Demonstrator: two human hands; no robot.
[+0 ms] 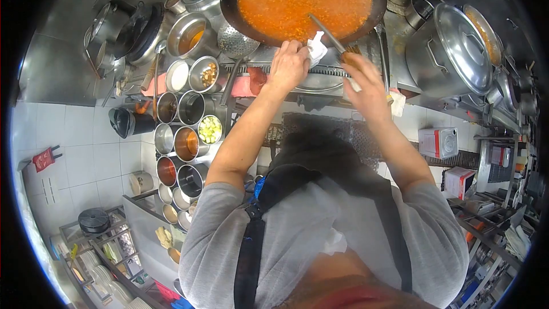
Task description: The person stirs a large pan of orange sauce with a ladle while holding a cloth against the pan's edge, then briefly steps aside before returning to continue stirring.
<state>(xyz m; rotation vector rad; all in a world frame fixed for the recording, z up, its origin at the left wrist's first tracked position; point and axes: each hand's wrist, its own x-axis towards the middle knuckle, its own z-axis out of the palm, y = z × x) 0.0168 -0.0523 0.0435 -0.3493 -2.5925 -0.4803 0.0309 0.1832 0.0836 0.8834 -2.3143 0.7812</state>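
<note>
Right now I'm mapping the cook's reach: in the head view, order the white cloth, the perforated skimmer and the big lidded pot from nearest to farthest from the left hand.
From the left hand:
1. White cloth, touching it, at the wok rim.
2. Perforated skimmer, just past it on the seasoning-bowl side.
3. Big lidded pot, far across, beyond the right hand.

A wide black wok point(374, 6) sits far centre, filled with orange sauce; a metal ladle point(327, 33) slants into it, a white cloth point(316, 48) at its near rim.

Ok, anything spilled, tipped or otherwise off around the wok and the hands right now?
Nothing stands out. The wok holds its orange sauce inside the rim, with no spill showing on the stove edge. The left hand grips the rim through a white cloth; the right hand holds a ladle in the sauce. The seasoning pots stand upright.
</note>
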